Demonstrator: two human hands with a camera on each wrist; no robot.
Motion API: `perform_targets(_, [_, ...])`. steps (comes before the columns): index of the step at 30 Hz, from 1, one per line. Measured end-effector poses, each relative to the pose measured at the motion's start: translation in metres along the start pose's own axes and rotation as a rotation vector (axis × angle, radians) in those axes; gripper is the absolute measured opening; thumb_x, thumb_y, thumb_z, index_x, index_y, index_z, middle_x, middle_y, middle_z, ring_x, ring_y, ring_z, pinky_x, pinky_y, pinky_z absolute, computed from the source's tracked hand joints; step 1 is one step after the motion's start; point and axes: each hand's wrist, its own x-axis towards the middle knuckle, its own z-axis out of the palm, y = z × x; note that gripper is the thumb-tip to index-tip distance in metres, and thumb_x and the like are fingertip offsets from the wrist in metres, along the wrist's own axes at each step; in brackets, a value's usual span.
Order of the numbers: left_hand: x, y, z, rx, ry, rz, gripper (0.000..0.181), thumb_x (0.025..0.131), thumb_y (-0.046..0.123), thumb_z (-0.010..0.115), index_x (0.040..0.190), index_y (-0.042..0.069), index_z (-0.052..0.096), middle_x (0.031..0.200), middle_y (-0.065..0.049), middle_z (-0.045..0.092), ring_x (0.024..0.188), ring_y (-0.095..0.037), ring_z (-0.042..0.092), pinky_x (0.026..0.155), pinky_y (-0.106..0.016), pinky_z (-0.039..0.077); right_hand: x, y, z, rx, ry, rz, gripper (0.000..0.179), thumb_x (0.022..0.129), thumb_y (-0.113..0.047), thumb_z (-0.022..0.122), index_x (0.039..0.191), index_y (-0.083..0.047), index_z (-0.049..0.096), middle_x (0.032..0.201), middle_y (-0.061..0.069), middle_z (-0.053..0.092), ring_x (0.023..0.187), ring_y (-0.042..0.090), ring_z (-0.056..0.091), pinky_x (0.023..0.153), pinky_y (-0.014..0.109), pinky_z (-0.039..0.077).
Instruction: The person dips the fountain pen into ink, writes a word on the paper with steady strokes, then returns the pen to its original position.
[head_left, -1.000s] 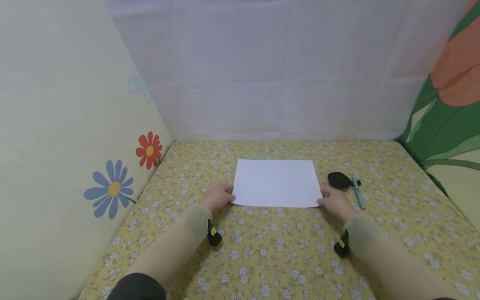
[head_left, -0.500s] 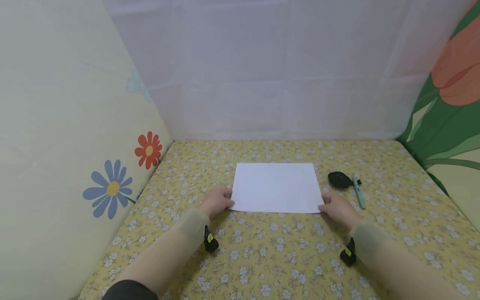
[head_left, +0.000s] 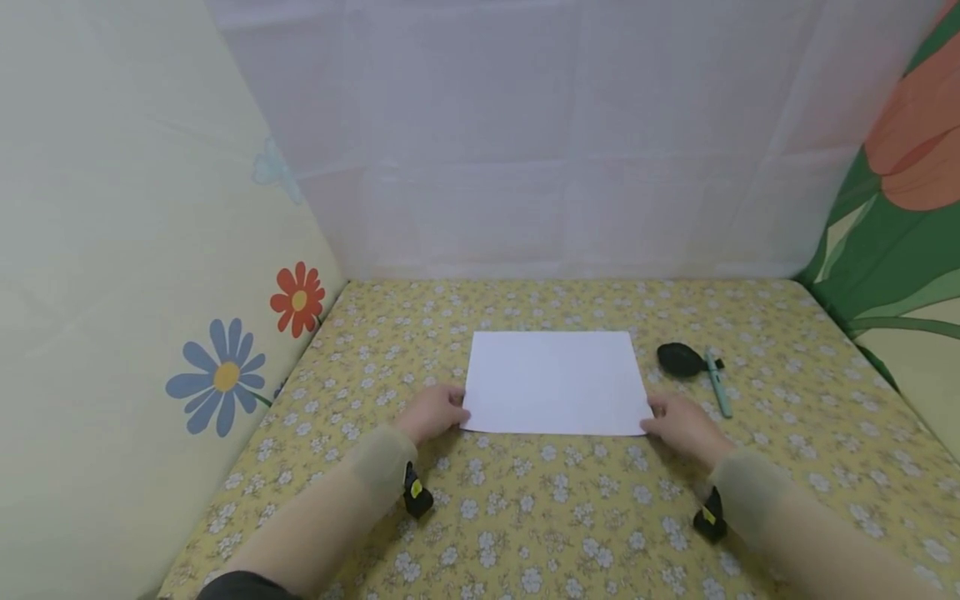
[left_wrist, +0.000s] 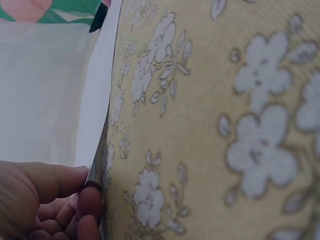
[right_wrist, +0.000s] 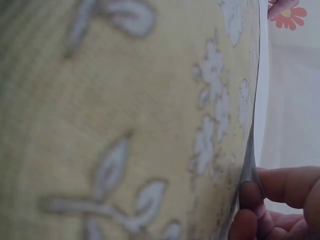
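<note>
A blank white sheet of paper (head_left: 555, 383) lies low over the flowered cloth, its long side facing me. My left hand (head_left: 433, 412) pinches its near left corner between thumb and fingers. In the left wrist view that hand (left_wrist: 47, 200) has the thumb on top of the paper (left_wrist: 97, 100) and the fingertips under the edge, lifting it slightly. The near right corner is pinched by my right hand (head_left: 684, 425). The right wrist view shows the right thumb and fingers (right_wrist: 245, 222) on the paper's raised edge.
Right of the paper lie a black bulb-shaped thing (head_left: 679, 360) with a narrow end and a mint-green pen-like tool (head_left: 717, 383) across that end. Yellow flowered cloth (head_left: 555, 517) covers the table. A white sheet (head_left: 570, 150) hangs behind, with printed panels at both sides.
Both hands have drawn the paper a little toward me, gripping its near corners throughout. The black bulb-shaped thing and green tool have stayed in place.
</note>
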Motion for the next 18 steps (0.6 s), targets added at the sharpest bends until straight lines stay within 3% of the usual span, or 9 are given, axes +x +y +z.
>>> perform_targets(1, [-0.001,0.0,0.0,0.004,-0.001,0.007,0.035,0.089,0.021,0.069,0.118,0.003,0.065,0.08,-0.004,0.061,0.071,-0.018,0.053,0.068,-0.032,0.044,-0.001,0.0,0.0,-0.005,-0.002,-0.001,0.056,0.094,-0.018,0.06,0.137,0.013,0.041,0.141,0.035,0.037,0.126,0.051,0.038,0.1,0.059,0.037])
perform_targets(8, [-0.008,0.0,0.003,0.001,-0.004,0.056,0.031,0.089,0.018,0.069,0.113,-0.001,0.067,0.074,-0.006,0.056,0.062,-0.017,0.048,0.059,-0.029,0.042,-0.009,0.003,-0.001,-0.036,-0.018,-0.057,0.052,0.093,-0.016,0.06,0.134,0.014,0.046,0.14,0.035,0.039,0.123,0.05,0.044,0.093,0.056,0.044])
perform_targets(10, [-0.009,0.0,0.003,0.008,-0.002,0.082,0.017,0.089,0.017,0.068,0.091,0.001,0.067,0.072,-0.006,0.054,0.06,-0.017,0.046,0.056,-0.03,0.041,-0.01,0.005,-0.001,-0.038,-0.021,-0.08,0.051,0.093,-0.015,0.06,0.133,0.013,0.048,0.14,0.036,0.038,0.122,0.049,0.045,0.087,0.051,0.048])
perform_targets(13, [-0.01,0.0,0.003,0.032,0.004,0.106,0.028,0.089,0.017,0.068,0.069,0.008,0.052,0.067,-0.004,0.049,0.057,-0.016,0.043,0.054,-0.029,0.038,-0.01,0.006,-0.001,-0.032,-0.018,-0.093,0.046,0.093,-0.016,0.061,0.13,0.01,0.053,0.141,0.036,0.036,0.116,0.043,0.05,0.076,0.041,0.048])
perform_targets(15, [-0.011,0.001,0.003,0.037,0.006,0.114,0.031,0.089,0.017,0.067,0.066,0.011,0.048,0.065,-0.003,0.047,0.055,-0.015,0.041,0.052,-0.029,0.037,-0.01,0.006,0.0,-0.029,-0.017,-0.09,0.046,0.093,-0.016,0.061,0.13,0.009,0.053,0.142,0.036,0.035,0.115,0.04,0.051,0.072,0.038,0.045])
perform_targets(18, [-0.011,0.0,0.003,0.036,0.006,0.116,0.022,0.089,0.017,0.068,0.075,0.004,0.058,0.063,-0.002,0.046,0.052,-0.014,0.04,0.05,-0.028,0.036,-0.01,0.006,0.001,-0.035,-0.013,-0.086,0.045,0.093,-0.016,0.06,0.13,0.009,0.054,0.142,0.035,0.037,0.115,0.041,0.052,0.071,0.038,0.045])
